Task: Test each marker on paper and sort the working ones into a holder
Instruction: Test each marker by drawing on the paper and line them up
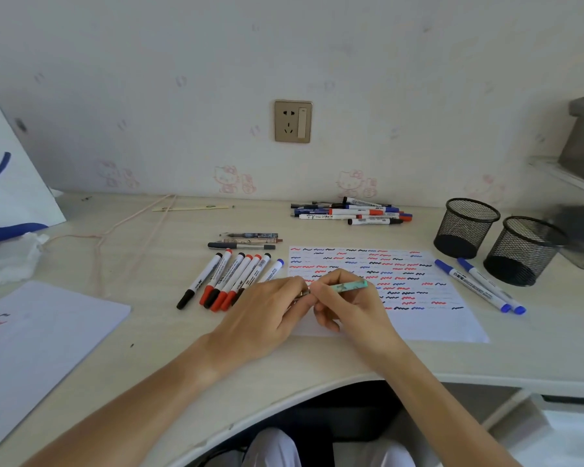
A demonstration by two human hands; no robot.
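Both hands are meeting over the near left corner of the test sheet: the right hand is gripping a slim pale green pen by its barrel, fingers curled round it, and the left hand is pinching its near end, where something small and metallic is showing; I cannot tell if that is a cap or a clip.

Working down in size, the pale wooden desk is carrying everything. On it, the white sheet of paper is lying right of centre, crowded with red, blue and black squiggles. Two black wire-mesh holders are standing at the far right, both looking empty. A loose pile of mixed markers is lying far behind the sheet, a row of white markers with red and black caps is fanning out left of it, and two blue-capped whiteboard markers are lying between the sheet and the holders.

My judgement is that the pen is being uncapped or recapped. To do it well, pull straight along the barrel, keep the cap in the left hand, then draw the squiggle in the bare strip along the near edge, so a faint line is showing up plainly.
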